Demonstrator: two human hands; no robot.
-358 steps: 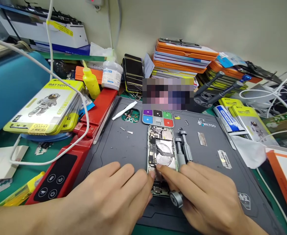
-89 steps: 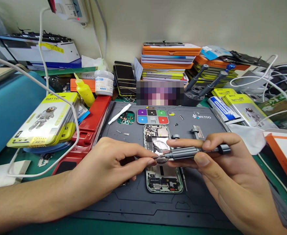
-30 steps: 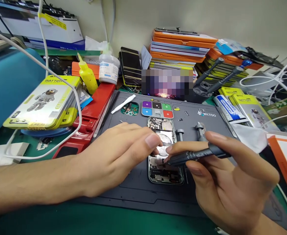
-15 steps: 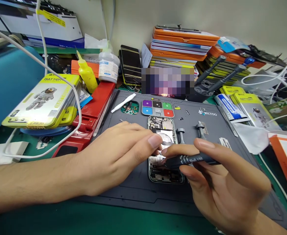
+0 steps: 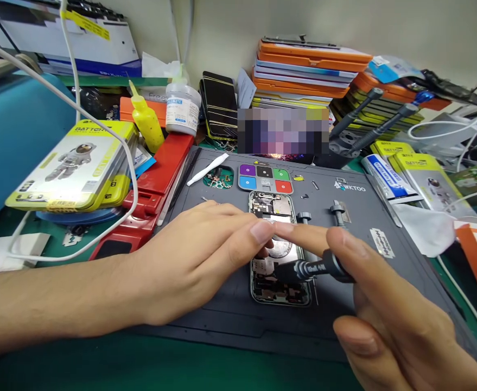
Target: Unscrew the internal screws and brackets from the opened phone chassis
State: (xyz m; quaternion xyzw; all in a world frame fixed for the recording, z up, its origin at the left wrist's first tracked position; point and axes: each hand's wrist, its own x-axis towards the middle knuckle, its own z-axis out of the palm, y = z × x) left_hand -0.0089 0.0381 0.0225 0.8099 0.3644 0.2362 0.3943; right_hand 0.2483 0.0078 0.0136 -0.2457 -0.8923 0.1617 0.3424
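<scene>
An opened phone (image 5: 281,293) lies on the grey work mat, its inner parts exposed. My left hand (image 5: 193,255) reaches over its left side, thumb and fingers closed together; whatever they grip is hidden. With my right hand (image 5: 396,293) I hold a dark screwdriver (image 5: 309,269) slanting across the lower half of the phone. Its cap end rests against my fingers, while the thumb is spread away from the handle. My right fingertip meets the left thumb tip above the phone. The screwdriver's tip cannot be made out.
Beyond the phone are a coloured screw tray (image 5: 265,179), a small circuit board (image 5: 220,178) and a white pry stick (image 5: 208,169). Battery boxes (image 5: 71,165) and a red tool (image 5: 157,190) stand left. Razor blades (image 5: 382,243) and a screwdriver holder (image 5: 338,152) are right.
My right thumb has moved down and away from the screwdriver, and a right finger has stretched to the left thumb. The screwdriver has shifted slightly. My left hand stays nearly still.
</scene>
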